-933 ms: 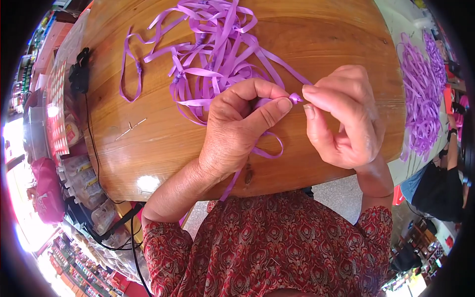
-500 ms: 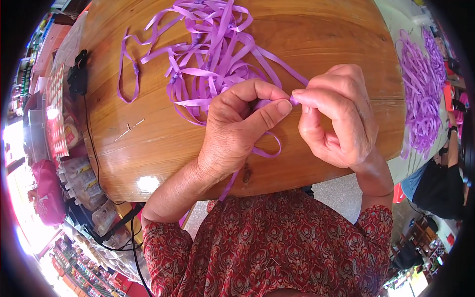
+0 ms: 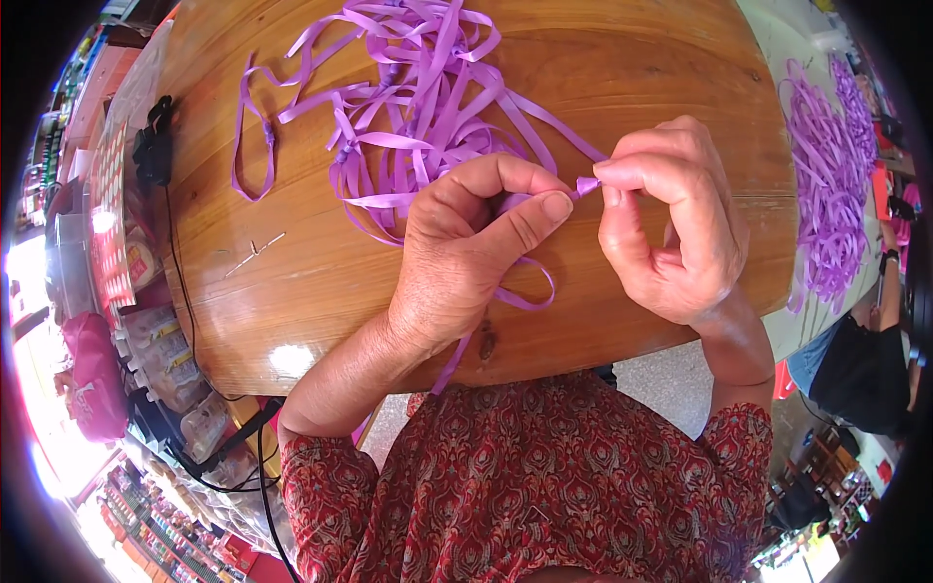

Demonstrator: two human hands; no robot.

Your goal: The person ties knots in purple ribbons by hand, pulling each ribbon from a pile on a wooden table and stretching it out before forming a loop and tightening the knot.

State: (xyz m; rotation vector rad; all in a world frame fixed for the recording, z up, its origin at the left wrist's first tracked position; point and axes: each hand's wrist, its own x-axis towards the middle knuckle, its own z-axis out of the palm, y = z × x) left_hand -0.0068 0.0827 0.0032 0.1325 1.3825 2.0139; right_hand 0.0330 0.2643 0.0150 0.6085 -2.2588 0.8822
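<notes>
Between thumb and forefinger my left hand (image 3: 476,228) pinches a purple ribbon, and a short piece (image 3: 586,185) flares out past the fingertips. My right hand (image 3: 680,214) is closed at the far side of that piece, its forefinger and thumb tips against it; the exact grip is partly hidden. Below my left hand a loop of the ribbon (image 3: 530,303) hangs out, and a tail (image 3: 452,364) runs down over the table's near edge. A loose heap of purple ribbon (image 3: 428,107), knotted in places, lies beyond my hands, one strand reaching toward my right hand.
On the wooden table (image 3: 321,321) lies a thin pin-like tool (image 3: 256,255) at left. A black cable (image 3: 180,253) runs along the left edge, beside clear packets (image 3: 175,360) and a pink pouch (image 3: 95,379). More purple ribbon (image 3: 826,185) lies on a pale surface at right, near another person (image 3: 865,374).
My right hand has shifted slightly right and up, away from my left fingertips, and more of the purple ribbon shows between them. My left hand has hardly moved.
</notes>
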